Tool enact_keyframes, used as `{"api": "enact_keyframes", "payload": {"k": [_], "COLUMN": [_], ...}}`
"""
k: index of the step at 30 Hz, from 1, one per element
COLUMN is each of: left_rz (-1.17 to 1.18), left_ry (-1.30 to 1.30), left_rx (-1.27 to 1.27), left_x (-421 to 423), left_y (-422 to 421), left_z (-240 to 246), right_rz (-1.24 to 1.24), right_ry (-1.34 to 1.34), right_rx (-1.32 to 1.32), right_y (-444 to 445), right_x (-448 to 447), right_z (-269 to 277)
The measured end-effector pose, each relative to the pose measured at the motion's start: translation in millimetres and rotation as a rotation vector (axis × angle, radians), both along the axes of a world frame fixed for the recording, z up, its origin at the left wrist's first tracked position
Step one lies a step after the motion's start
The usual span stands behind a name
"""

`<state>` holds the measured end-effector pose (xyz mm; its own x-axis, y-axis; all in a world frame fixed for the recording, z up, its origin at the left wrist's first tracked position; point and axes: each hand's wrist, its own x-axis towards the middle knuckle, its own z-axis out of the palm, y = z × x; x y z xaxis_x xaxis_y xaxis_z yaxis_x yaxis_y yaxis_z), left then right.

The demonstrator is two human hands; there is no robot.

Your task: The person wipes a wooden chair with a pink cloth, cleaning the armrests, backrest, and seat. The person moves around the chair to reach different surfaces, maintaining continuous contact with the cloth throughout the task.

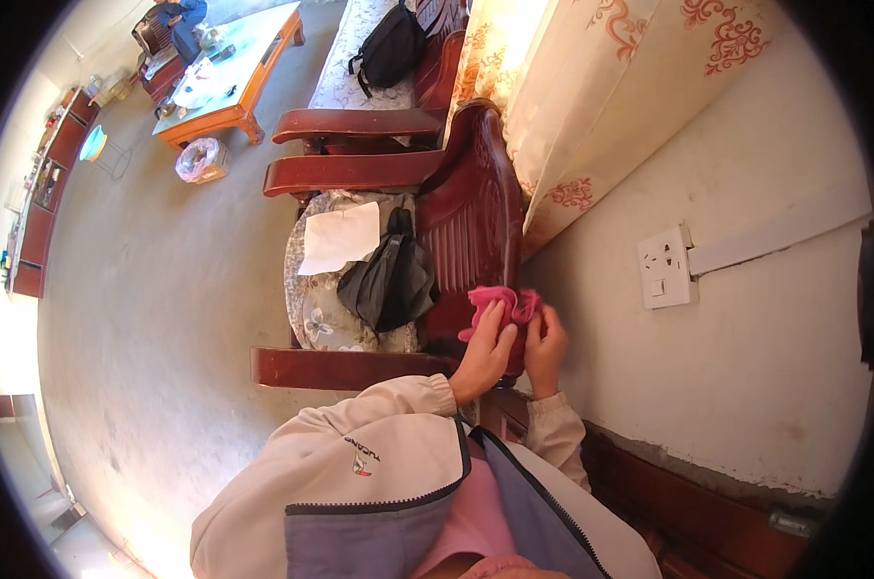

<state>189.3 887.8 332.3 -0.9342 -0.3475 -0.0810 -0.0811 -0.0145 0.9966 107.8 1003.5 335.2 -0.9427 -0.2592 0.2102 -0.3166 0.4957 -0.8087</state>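
A pink cloth (496, 302) lies bunched over the top edge of the backrest of a dark red wooden armchair (473, 217). My left hand (486, 354) presses the cloth against the front of the backrest, its fingers pointing up the wood. Behind the backrest, on the wall side, my right hand (545, 351) pinches the cloth's other end between bent fingers. On the chair's patterned seat cushion (321, 315) rest a crumpled black bag (390, 282) and a sheet of white paper (341, 237).
A wall socket (667, 268) and patterned curtain (574, 130) are on the right. Beyond the chair stands a long seat with a black backpack (390, 47). Farther left are a wooden table (252, 94), a lined bin (201, 161), a stool (95, 143) and a seated person (183, 25).
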Motion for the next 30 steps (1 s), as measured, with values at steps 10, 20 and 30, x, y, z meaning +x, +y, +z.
{"api": "enact_keyframes", "payload": {"k": [10, 20, 30], "left_rz": [0.04, 0.073, -0.013], "left_ry": [-0.128, -0.142, 0.026], "left_rx": [0.024, 0.025, 0.069], "left_x": [-1, -34, -5], "left_y": [15, 8, 8], "left_z": [-46, -72, -53], "right_rz": [0.236, 0.09, 0.184], "right_ry": [-0.441, -0.9, -0.577], "right_rx": [-0.009, -0.467, -0.12], "right_y": [11, -15, -5], "right_x": [19, -22, 29], "right_z": [-23, -18, 14]}}
